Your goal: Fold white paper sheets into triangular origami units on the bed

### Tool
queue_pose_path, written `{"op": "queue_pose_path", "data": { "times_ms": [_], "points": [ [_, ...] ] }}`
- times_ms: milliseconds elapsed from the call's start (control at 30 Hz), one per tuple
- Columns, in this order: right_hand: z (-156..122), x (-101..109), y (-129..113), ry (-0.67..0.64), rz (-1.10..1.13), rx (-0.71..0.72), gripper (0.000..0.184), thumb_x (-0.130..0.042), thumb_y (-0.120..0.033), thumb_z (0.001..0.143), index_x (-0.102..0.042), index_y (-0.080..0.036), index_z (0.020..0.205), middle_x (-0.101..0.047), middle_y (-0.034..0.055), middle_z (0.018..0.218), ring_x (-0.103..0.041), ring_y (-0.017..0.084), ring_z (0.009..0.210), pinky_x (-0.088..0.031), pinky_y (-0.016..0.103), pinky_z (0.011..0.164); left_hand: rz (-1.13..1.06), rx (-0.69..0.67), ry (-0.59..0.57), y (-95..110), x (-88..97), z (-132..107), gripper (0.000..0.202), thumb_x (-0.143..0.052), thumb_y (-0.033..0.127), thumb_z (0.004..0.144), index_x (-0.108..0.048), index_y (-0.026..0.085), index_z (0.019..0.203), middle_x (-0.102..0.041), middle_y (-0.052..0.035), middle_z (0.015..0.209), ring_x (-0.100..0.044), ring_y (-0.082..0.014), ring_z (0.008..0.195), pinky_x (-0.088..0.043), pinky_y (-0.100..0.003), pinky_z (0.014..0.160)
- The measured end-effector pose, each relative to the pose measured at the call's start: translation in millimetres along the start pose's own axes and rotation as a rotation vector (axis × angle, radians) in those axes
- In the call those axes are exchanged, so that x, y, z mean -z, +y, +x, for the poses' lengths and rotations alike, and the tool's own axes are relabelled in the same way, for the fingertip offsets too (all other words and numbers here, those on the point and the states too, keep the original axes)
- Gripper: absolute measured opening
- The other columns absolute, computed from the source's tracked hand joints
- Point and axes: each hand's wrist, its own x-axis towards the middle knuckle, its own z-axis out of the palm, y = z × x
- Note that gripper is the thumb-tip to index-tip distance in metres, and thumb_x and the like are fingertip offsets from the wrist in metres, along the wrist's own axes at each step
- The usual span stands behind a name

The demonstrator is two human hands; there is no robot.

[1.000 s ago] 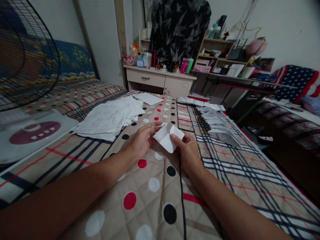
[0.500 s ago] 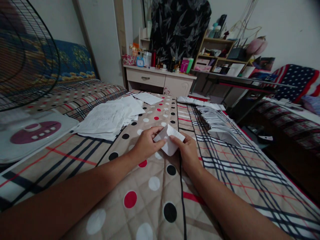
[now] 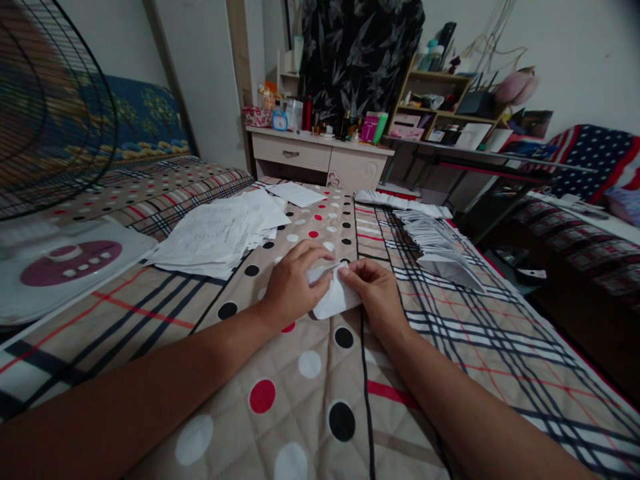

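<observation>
Between my two hands is a small piece of folded white paper [image 3: 336,300], held just above or against the dotted bedspread. My left hand [image 3: 296,281] grips its left side, thumb in front and fingers curled behind a raised fold. On the other side my right hand [image 3: 377,293] pinches the paper between thumb and fingers. Part of the paper is hidden by the fingers. A pile of loose white sheets [image 3: 210,230] with faint print lies to the left of my hands. To the right, a row of folded white papers [image 3: 435,240] stands closely packed.
A fan [image 3: 55,113] is at the left, above a white plastic bag [image 3: 130,241] with a purple print. Another row of folded papers [image 3: 385,200] lies farther back. Beyond the bed stand a white dresser [image 3: 305,157] with bottles and a desk with shelves [image 3: 440,110].
My left fingers have lifted and curled over the paper. The paper has turned, and its raised flap is now folded down between both hands.
</observation>
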Motion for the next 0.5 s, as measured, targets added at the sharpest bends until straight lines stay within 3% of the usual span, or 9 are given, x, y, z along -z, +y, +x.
{"op": "queue_pose_path", "data": {
  "times_ms": [167,500],
  "points": [
    [-2.2,-2.2,-0.4,-0.004,-0.046,0.006,0.031,-0.08,-0.04,0.061,-0.06,-0.017,0.061,-0.053,-0.0034,0.055,-0.041,0.009,0.05,-0.03,0.022,0.047,0.036,-0.098,0.054,-1.4,1.5,-0.5,0.009,-0.06,0.014,0.081,-0.066,0.02,0.083,-0.065,-0.0055,0.087,-0.06,-0.0209,0.09,-0.048,-0.035,0.083],
    [-1.1,-4.7,-0.8,0.037,-0.161,0.003,0.035,-0.079,-0.039,0.061,-0.053,-0.017,0.054,-0.047,-0.0043,0.05,-0.037,0.008,0.046,-0.025,0.021,0.043,-0.061,-0.073,0.073,-1.9,0.9,-1.2,0.009,-0.063,0.02,0.083,-0.071,0.02,0.08,-0.066,-0.006,0.081,-0.061,-0.0196,0.082,-0.047,-0.033,0.075]
  ]
}}
